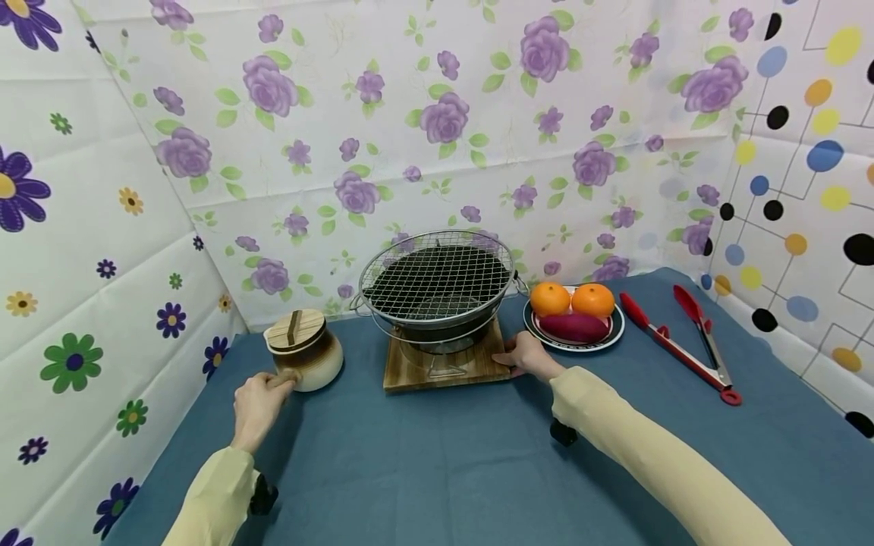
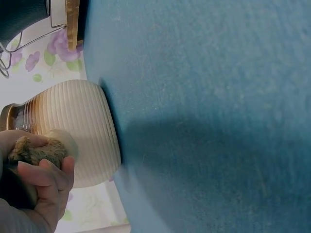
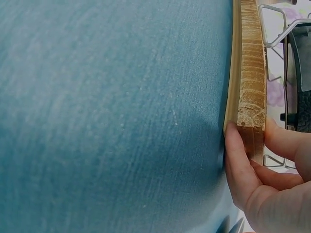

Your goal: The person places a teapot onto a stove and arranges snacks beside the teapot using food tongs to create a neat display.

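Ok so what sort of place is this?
Probably a staged tabletop set for cooking tasks rather than a working kitchen: patterned sheets enclose the back and both sides, a blue cloth covers the surface, and a pot and a grill on a board stand on it.

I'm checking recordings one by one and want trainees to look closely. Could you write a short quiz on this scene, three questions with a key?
1. Multiple choice: what does the left hand grip?
A) the tongs
B) the handle of the pot
C) the grill

2. True or false: the right hand rests on the pot's lid.

3. Count: how many oranges lie on the plate?

Key:
1. B
2. False; it pinches the edge of the board.
3. Two
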### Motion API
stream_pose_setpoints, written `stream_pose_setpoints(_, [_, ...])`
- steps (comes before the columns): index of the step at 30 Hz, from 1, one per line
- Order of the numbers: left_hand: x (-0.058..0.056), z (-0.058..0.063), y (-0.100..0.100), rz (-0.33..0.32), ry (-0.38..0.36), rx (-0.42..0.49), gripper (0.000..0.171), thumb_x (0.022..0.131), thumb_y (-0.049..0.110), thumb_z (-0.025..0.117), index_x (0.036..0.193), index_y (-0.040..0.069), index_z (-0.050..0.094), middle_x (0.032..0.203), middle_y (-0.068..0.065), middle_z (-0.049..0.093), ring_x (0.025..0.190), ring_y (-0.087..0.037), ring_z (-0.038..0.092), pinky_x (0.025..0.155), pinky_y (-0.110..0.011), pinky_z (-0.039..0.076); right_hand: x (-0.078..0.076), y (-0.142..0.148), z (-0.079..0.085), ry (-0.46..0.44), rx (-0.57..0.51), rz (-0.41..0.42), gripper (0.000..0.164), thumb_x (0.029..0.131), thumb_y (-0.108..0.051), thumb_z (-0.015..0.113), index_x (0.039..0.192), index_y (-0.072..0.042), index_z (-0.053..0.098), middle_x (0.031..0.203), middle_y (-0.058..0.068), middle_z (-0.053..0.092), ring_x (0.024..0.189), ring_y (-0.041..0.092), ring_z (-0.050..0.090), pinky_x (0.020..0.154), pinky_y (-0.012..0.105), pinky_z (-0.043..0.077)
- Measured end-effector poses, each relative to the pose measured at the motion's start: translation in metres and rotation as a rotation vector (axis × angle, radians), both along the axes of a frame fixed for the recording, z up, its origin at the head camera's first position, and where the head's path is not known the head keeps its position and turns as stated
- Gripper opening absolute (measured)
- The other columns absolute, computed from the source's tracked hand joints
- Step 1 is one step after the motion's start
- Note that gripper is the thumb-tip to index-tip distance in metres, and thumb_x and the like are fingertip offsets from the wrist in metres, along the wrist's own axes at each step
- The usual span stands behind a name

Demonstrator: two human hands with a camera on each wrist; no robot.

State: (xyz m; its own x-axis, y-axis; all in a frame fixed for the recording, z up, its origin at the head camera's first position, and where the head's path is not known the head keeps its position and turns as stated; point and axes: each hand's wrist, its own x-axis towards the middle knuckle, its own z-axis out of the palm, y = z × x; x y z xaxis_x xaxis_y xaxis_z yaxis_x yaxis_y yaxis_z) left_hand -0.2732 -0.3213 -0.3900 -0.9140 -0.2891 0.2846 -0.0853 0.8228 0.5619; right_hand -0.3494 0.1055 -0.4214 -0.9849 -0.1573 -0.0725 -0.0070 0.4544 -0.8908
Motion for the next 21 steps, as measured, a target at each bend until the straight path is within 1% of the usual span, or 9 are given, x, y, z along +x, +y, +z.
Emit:
stream_pose_setpoints(5, [0.002, 0.003, 0.001, -0.009, 0.005, -0.009, 0.022, 0.081, 0.020, 0.060, 0.072, 0.000, 0.059, 0.062, -0.006, 0.053, 0.062, -0.025, 0.050, 0.051, -0.033, 0.037, 0.000, 0.000, 0.000, -0.008, -0.005, -0.001, 0.024, 0.083, -0.006, 0.067, 0.096, 0.013, 0.062, 0.084, 0.013, 0.061, 0.076, 0.026, 0.061, 0.057, 0.035, 0.054])
stream_pose_setpoints(13, [0.005, 0.007, 0.000, -0.019, 0.015, -0.005, 0.022, 0.082, 0.020, 0.061, 0.076, -0.001, 0.061, 0.062, -0.006, 0.054, 0.062, -0.024, 0.051, 0.050, -0.032, 0.038, 0.001, -0.001, 0.000, 0.009, -0.017, 0.005, 0.023, 0.083, -0.005, 0.066, 0.095, 0.014, 0.061, 0.083, 0.013, 0.060, 0.075, 0.027, 0.061, 0.057, 0.035, 0.054])
stream_pose_setpoints(17, [0.005, 0.011, -0.001, -0.019, 0.035, -0.013, 0.021, 0.081, 0.019, 0.061, 0.074, -0.001, 0.061, 0.060, -0.005, 0.054, 0.059, -0.023, 0.051, 0.048, -0.032, 0.039, 0.001, -0.001, -0.001, 0.009, -0.020, 0.002, 0.023, 0.082, -0.005, 0.067, 0.094, 0.014, 0.061, 0.082, 0.013, 0.060, 0.074, 0.028, 0.061, 0.056, 0.035, 0.054])
stream_pose_setpoints(21, [0.002, 0.017, -0.001, -0.014, 0.051, -0.017, 0.021, 0.080, 0.019, 0.061, 0.075, -0.001, 0.061, 0.060, -0.005, 0.055, 0.057, -0.022, 0.051, 0.047, -0.031, 0.039, 0.001, 0.000, 0.001, 0.000, -0.018, -0.006, 0.024, 0.082, -0.005, 0.067, 0.096, 0.013, 0.061, 0.084, 0.014, 0.060, 0.075, 0.027, 0.061, 0.057, 0.035, 0.054])
